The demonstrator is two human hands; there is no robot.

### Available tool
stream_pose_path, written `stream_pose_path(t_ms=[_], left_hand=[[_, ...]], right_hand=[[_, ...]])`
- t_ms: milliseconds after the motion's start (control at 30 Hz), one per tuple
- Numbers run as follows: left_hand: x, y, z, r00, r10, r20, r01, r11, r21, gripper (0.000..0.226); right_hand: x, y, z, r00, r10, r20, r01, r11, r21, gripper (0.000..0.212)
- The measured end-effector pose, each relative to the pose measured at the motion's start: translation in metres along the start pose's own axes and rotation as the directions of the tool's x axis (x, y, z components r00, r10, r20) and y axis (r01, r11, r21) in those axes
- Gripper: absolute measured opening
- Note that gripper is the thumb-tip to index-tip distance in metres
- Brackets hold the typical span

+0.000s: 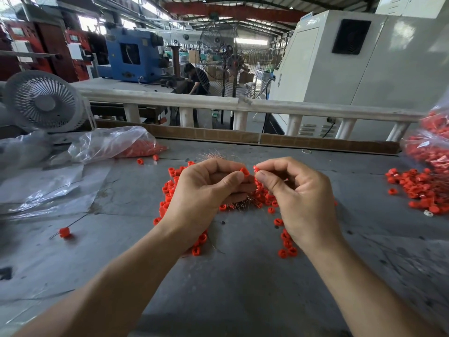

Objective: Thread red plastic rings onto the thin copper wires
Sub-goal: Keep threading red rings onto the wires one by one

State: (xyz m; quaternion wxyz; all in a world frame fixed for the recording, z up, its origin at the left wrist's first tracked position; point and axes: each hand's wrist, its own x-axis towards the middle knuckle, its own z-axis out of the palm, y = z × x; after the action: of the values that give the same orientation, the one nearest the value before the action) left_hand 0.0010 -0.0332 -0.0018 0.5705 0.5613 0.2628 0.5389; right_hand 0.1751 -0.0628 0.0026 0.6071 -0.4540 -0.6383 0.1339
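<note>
Two hands meet over the middle of the grey table, and the step in hand looks like the threading itself: one ring being lined up with a wire end.

Going left to right: at 9 o'clock lies one finished piece, a ring sitting on a thin wire. At 10 o'clock a clear bag spills rings. The left hand is curled, thumb and forefinger pinching a red ring; copper wires fan out behind it at 12 o'clock, and more strands show below its palm, so it seems to hold the bundle too, though the grip is hidden. Just beside, the right hand pinches a second red bit between thumb and forefinger; whether a wire tip runs through it I cannot tell. Loose rings lie under and around both hands. At 3 o'clock sits a separate pile with another bag above it.

Next move, as I judge it: steady the wire tip, bring the ring's hole square to it, and slide it on. That calls for fine alignment, since the wire is thin and likely to bend.
</note>
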Motion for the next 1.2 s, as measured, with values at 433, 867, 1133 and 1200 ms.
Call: stream_pose_path(t_ms=[433, 867, 1133, 1200], left_hand=[[-0.001, -0.005, 0.001, 0.998, 0.057, 0.016, -0.059, 0.988, 0.142, 0.012], [-0.001, -0.005, 0.001, 1.000, 0.018, 0.006, -0.018, 0.990, 0.139, 0.010], [-0.002, -0.005, 0.000, 0.998, -0.063, -0.003, 0.063, 0.998, 0.012, 0.019], [-0.002, -0.007, 0.000, 0.996, -0.093, -0.002, 0.093, 0.996, -0.019, 0.025]], right_hand=[[-0.002, -0.005, 0.000, 0.988, -0.127, 0.088, 0.135, 0.987, -0.092, 0.011], [0.002, -0.002, -0.004, 0.975, -0.179, 0.133, 0.199, 0.967, -0.157, 0.012], [-0.001, 0.001, 0.002, 0.958, -0.231, 0.170, 0.276, 0.901, -0.335, 0.023], [-0.003, 0.000, 0.008, 0.954, -0.263, 0.142, 0.298, 0.867, -0.399, 0.022]])
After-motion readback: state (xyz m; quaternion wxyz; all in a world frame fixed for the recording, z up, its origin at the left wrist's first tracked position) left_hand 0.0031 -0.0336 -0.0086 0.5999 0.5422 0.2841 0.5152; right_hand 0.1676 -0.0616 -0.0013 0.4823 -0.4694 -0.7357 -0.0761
